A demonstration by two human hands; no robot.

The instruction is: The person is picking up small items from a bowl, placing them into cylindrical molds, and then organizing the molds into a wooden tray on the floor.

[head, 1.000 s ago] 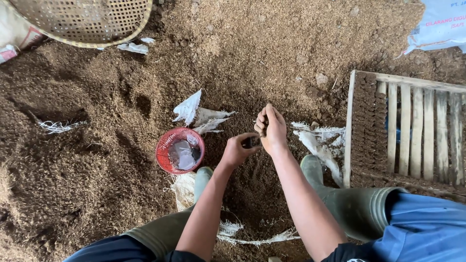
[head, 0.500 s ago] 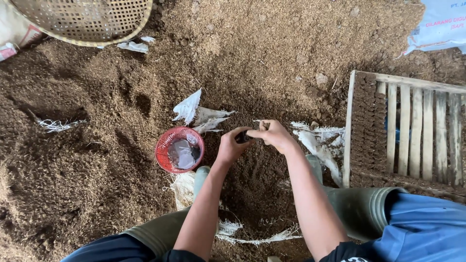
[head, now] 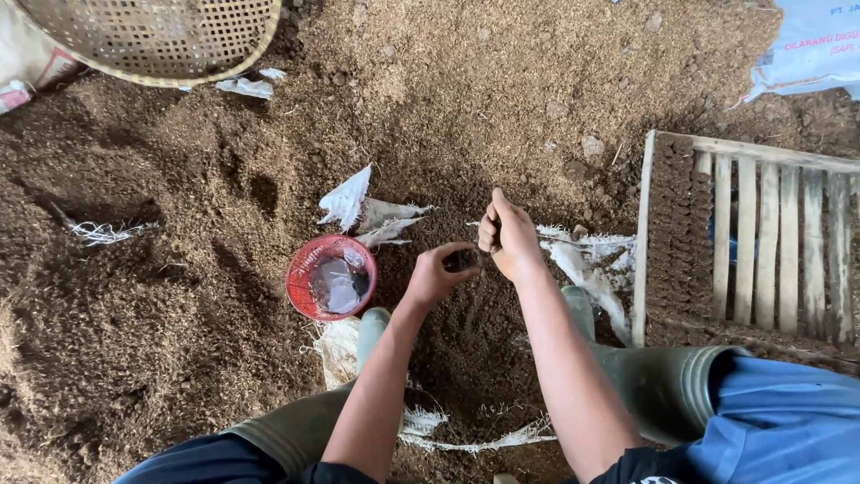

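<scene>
My left hand point(head: 439, 273) curls around a small dark cup-like object point(head: 463, 260) filled with soil, held above the dark earth between my boots. My right hand point(head: 507, 235) is closed into a fist right beside it, thumb up, touching the object's rim; whether it holds soil I cannot tell. A red round basket point(head: 302, 267) with a grey plastic bag inside sits on the ground left of my left hand.
A wooden slatted tray point(head: 647, 242) packed with small soil plugs lies at right. Torn white sack scraps point(head: 348, 199) lie behind the basket. A woven bamboo sieve point(head: 152, 36) rests top left, a pale sack point(head: 806, 45) top right. My green rubber boots point(head: 663, 381) flank the dark soil.
My right hand has closed from spread fingers into a fist and risen slightly beside the object. My left hand stays on the small dark object.
</scene>
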